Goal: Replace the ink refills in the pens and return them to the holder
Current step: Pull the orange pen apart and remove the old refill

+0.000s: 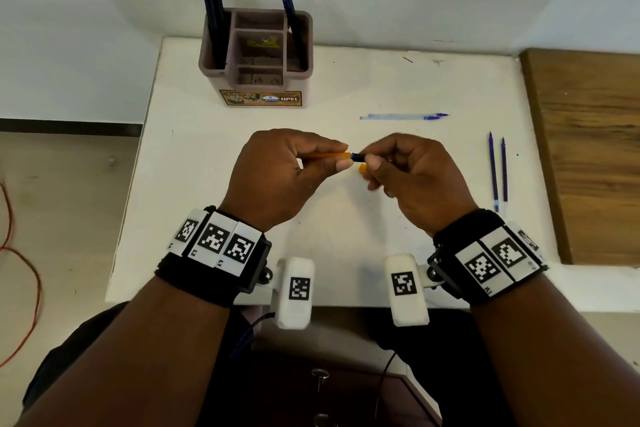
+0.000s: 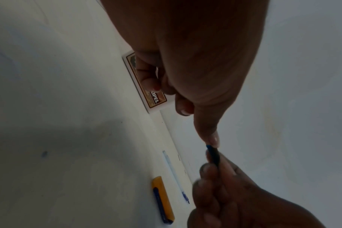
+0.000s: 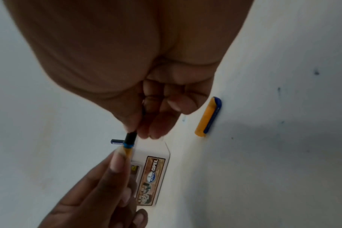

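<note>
My left hand (image 1: 341, 158) pinches the orange barrel of a pen (image 1: 330, 155) above the middle of the white table (image 1: 398, 80). My right hand (image 1: 367, 159) pinches the pen's dark blue front section (image 1: 357, 156), which meets the barrel at a light blue ring (image 3: 128, 145). The pen's orange cap with a blue clip (image 3: 208, 118) lies on the table below the right hand. The brown pen holder (image 1: 258, 59) stands at the back of the table with several dark blue pens in it.
Two pale, nearly empty refills (image 1: 403, 116) lie behind the hands. Two full blue refills (image 1: 497, 170) lie near the table's right edge. A wooden surface (image 1: 595, 149) adjoins the table on the right. An orange cable (image 1: 20, 270) runs across the floor at left.
</note>
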Demonstrator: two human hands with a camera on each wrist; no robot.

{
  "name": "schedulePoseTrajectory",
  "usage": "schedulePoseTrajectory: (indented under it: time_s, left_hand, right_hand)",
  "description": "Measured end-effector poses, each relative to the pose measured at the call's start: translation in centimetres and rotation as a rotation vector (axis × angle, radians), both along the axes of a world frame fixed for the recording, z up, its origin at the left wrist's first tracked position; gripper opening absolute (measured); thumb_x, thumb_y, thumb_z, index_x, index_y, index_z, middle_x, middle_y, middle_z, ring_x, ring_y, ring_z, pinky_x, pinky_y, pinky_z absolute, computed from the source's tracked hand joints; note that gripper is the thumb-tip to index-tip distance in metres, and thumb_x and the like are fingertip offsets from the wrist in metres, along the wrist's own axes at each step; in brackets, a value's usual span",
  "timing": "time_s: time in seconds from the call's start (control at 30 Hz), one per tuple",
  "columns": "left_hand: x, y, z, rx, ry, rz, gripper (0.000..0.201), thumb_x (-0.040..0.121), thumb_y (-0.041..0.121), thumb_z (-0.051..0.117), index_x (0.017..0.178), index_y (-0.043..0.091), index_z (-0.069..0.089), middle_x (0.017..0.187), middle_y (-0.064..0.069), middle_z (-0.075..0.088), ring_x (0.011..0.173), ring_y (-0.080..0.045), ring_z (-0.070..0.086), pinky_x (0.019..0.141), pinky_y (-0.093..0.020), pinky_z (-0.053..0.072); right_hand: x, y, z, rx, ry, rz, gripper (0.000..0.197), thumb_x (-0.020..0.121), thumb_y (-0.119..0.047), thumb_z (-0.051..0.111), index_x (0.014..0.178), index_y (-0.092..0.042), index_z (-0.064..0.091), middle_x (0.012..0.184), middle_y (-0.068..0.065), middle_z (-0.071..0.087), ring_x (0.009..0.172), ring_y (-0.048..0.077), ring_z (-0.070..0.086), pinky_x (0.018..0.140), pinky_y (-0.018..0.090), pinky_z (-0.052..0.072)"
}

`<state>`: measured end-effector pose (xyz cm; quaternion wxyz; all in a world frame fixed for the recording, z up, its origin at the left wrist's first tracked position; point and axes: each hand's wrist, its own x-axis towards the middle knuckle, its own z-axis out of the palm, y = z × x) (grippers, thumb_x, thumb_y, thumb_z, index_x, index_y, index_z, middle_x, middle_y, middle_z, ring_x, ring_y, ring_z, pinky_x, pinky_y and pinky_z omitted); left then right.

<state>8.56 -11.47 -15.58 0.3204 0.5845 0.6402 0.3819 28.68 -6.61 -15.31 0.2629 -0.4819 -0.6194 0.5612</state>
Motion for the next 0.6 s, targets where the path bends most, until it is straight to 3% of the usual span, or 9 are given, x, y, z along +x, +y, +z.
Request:
schedulePoseTrajectory:
  time_s: [0.03,0.1,0.2,0.27,0.33,0.43,0.47,0.57,0.6]
  left_hand:
    - [-0.03,0.01,0.02,0.001,-0.003,0.003,0.021,0.084,0.044,0.076,0.102,0.033,0.078,0.091,0.019,0.076,0.083,0.002,0.068,0.078,-0.016,0.051]
    - [-0.06,0.04,0.02,0.0,-0.011,0.007,0.02,0.084,0.043,0.076,0.102,0.033,0.078,0.091,0.02,0.075,0.083,0.001,0.068,0.078,-0.016,0.051]
    - [-0.01,0.02,-0.07,-0.001,0.009,0.001,0.021,0.084,0.044,0.076,0.102,0.033,0.078,0.09,0.019,0.075,0.083,0.0,0.068,0.079,-0.017,0.051]
    - [-0.08,0.02,-0.12,0.001,0.018,0.007,0.022,0.084,0.044,0.077,0.102,0.033,0.078,0.092,0.018,0.076,0.084,0.0,0.068,0.081,-0.02,0.052]
    - [-0.11,0.06,-0.08,0.007,0.018,0.009,0.022,0.084,0.045,0.076,0.102,0.034,0.078,0.092,0.018,0.076,0.085,-0.001,0.069,0.082,-0.022,0.053]
    - [-0.1,0.05,-0.02,0.013,-0.001,0.012,0.021,0.083,0.044,0.076,0.102,0.033,0.078,0.09,0.018,0.076,0.083,-0.002,0.069,0.08,-0.023,0.053]
    - [-0.09,0.03,-0.01,0.013,-0.003,0.014,0.021,0.083,0.044,0.077,0.102,0.033,0.078,0.09,0.018,0.076,0.082,-0.003,0.069,0.08,-0.023,0.053]
    - [-0.16,0.04,0.03,0.014,-0.019,0.017,0.021,0.084,0.043,0.077,0.102,0.032,0.078,0.089,0.018,0.076,0.081,-0.003,0.069,0.08,-0.022,0.054]
    - [-0.17,0.05,0.07,0.015,-0.026,0.018,0.021,0.084,0.043,0.076,0.102,0.032,0.078,0.09,0.017,0.076,0.082,-0.004,0.07,0.081,-0.023,0.054]
  right_hand:
    - [0.01,0.06,-0.03,-0.005,0.036,-0.008,0.011,0.096,-0.007,0.063,0.097,-0.016,0.07,0.086,0.005,0.074,0.071,0.016,0.071,0.061,0.014,0.046]
    - [0.01,0.13,0.07,-0.05,0.072,-0.031,0.013,0.097,-0.013,0.062,0.104,-0.018,0.071,0.093,0.008,0.076,0.075,0.021,0.074,0.059,0.017,0.046]
    - [-0.11,0.12,0.05,-0.007,0.027,-0.034,0.021,0.103,-0.016,0.054,0.097,-0.017,0.074,0.081,0.003,0.077,0.069,0.018,0.073,0.06,0.016,0.047]
    - [-0.06,0.07,-0.08,0.019,0.1,-0.029,0.027,0.096,-0.001,0.059,0.099,-0.023,0.074,0.091,-0.002,0.077,0.084,0.018,0.074,0.075,0.025,0.056]
    - [-0.02,0.16,-0.04,-0.009,0.171,-0.031,0.036,0.091,0.004,0.062,0.108,-0.026,0.071,0.108,0.0,0.074,0.1,0.025,0.072,0.086,0.036,0.058]
    - [-0.09,0.2,0.07,-0.014,0.096,-0.069,0.017,0.099,-0.012,0.06,0.102,-0.022,0.073,0.091,0.004,0.077,0.079,0.019,0.073,0.067,0.024,0.052]
    - [-0.09,0.14,0.02,0.009,0.075,-0.074,0.016,0.098,-0.012,0.061,0.097,-0.021,0.075,0.085,0.004,0.076,0.076,0.019,0.072,0.066,0.023,0.052]
    - [-0.03,0.06,0.07,0.017,0.205,-0.071,0.029,0.085,-0.003,0.069,0.1,-0.027,0.075,0.1,0.004,0.074,0.093,0.022,0.067,0.084,0.041,0.059]
    - [-0.1,0.09,0.19,0.002,0.245,-0.08,0.034,0.084,-0.001,0.07,0.106,-0.026,0.072,0.105,0.005,0.072,0.097,0.021,0.066,0.085,0.041,0.059]
